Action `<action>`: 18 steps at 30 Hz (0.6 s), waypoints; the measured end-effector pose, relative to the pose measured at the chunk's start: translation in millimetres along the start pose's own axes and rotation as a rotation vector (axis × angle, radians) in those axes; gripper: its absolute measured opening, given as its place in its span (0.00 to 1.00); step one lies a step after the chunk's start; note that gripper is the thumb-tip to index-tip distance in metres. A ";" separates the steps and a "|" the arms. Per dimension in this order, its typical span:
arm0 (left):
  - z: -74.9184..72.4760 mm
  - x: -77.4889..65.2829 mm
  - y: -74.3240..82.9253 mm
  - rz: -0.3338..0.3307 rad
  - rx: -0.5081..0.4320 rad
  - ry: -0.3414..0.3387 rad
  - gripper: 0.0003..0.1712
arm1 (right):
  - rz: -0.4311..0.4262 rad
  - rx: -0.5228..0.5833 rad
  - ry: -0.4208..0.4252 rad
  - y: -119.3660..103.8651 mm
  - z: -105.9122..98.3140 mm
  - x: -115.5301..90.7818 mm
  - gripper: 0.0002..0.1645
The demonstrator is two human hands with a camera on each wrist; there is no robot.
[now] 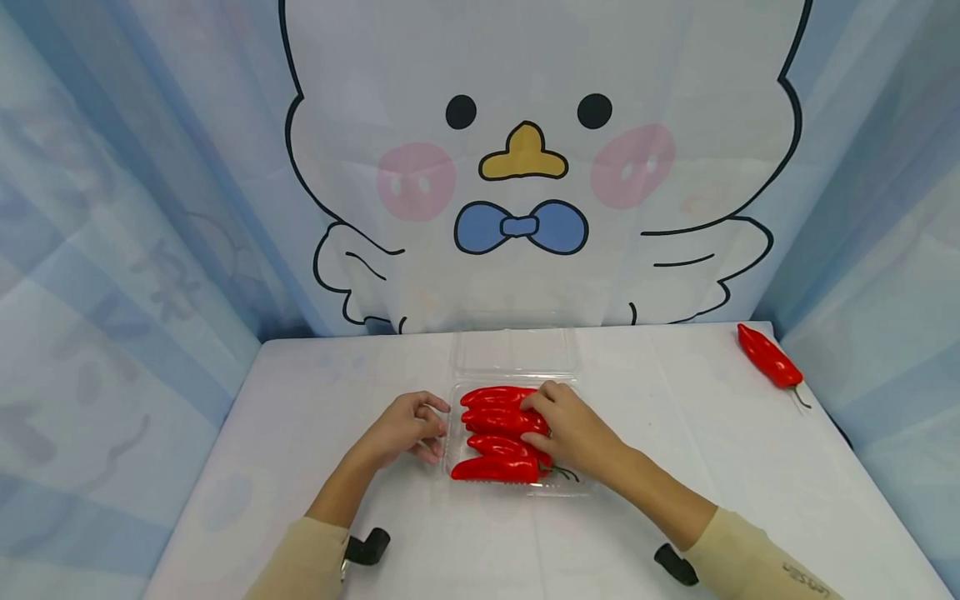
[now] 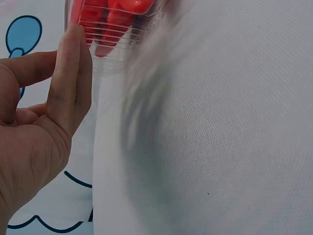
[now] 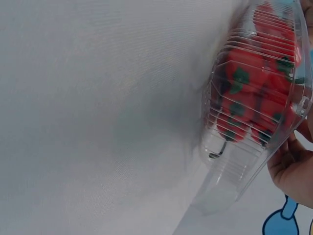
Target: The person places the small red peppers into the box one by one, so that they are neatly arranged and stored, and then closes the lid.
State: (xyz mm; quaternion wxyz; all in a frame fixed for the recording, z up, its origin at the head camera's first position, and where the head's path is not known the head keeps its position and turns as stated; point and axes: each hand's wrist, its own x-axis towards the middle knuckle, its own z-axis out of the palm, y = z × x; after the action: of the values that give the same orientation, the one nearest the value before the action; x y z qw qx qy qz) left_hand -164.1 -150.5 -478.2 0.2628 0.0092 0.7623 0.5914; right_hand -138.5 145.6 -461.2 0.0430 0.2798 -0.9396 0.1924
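Observation:
A clear plastic clamshell box (image 1: 448,468) stands on the table with its lid (image 1: 513,354) folded back behind it. Several red chili peppers (image 1: 495,469) lie side by side in the box, their stems toward the right. My right hand (image 1: 576,427) reaches in from the right and holds one pepper (image 1: 497,420) between thumb and fingers; its fingers hide part of the peppers. At the box's left side is my left hand (image 1: 411,429). In the left wrist view its fingers (image 2: 71,73) look fairly straight, the tips against the ribbed wall.
Another red chili pepper (image 1: 770,358) lies alone near the table's far right corner. A white cloth covers the table (image 1: 675,400). Behind it hangs a curtain (image 1: 525,283) with a cartoon bird, and blue curtains close off both sides.

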 end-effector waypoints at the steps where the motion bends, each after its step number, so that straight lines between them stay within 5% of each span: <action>1: -0.2 -0.2 0.2 0.000 0.001 -0.002 0.19 | -0.001 0.002 0.000 0.0 0.0 0.1 0.25; 18: -0.6 -1.2 1.3 0.001 0.004 -0.003 0.20 | -0.007 -0.022 0.005 -0.9 1.4 1.1 0.25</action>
State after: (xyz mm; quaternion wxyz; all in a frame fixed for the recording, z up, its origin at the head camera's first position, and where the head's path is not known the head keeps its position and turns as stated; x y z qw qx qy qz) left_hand -163.7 -151.0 -476.4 0.2637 0.0110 0.7632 0.5898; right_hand -138.9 143.9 -462.0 0.0490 0.2823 -0.9406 0.1823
